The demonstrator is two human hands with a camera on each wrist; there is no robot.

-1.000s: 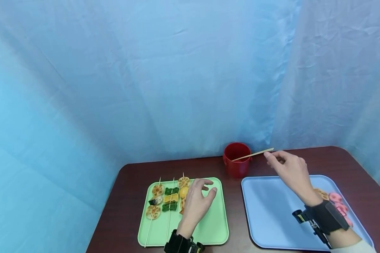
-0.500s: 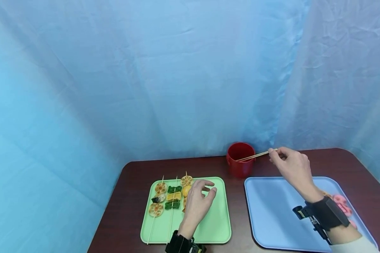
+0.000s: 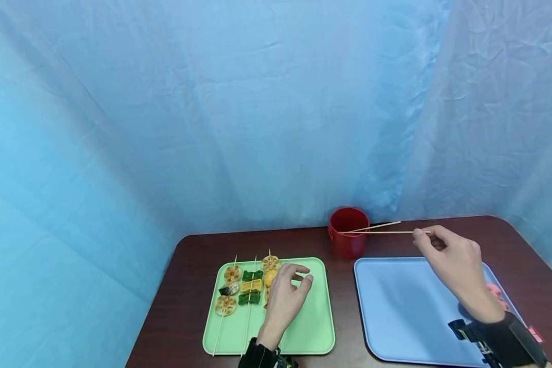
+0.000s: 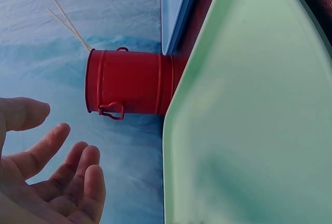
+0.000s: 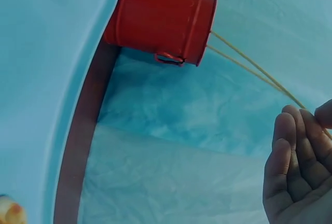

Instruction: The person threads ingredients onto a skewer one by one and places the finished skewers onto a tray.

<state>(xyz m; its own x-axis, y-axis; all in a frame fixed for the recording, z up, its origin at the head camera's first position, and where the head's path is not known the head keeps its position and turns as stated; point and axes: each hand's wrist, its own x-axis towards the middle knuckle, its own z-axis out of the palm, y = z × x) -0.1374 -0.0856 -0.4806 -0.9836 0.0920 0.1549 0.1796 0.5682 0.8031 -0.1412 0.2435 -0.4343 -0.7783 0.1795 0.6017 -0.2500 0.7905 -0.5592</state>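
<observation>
My right hand [image 3: 455,266] pinches a thin wooden skewer [image 3: 386,232] between thumb and forefinger. The skewer's far end reaches the mouth of a red metal bucket [image 3: 348,248] with small side handles. A second skewer [image 3: 386,224] leans out of the bucket beside it, free of the fingers in the head view. Over the green tray [image 3: 315,327] hovers my left hand [image 3: 285,294], its fingers loosely bent and holding nothing, as the left wrist view confirms. Left of it lie food skewers: one with lotus root slices [image 3: 225,305], another with green and yellow pieces [image 3: 251,286]. The left hand partly hides a third.
A blue tray [image 3: 391,317] stands on the right, below my right forearm. Pink food pieces [image 3: 496,292] lie along its right side, partly covered by the arm. The dark wooden table [image 3: 165,317] ends at a blue cloth backdrop [image 3: 276,128].
My right hand has drawn back to the right and slightly down, pulling one skewer partway out of the bucket. The other skewer stays leaning at the rim. The left hand has hardly moved.
</observation>
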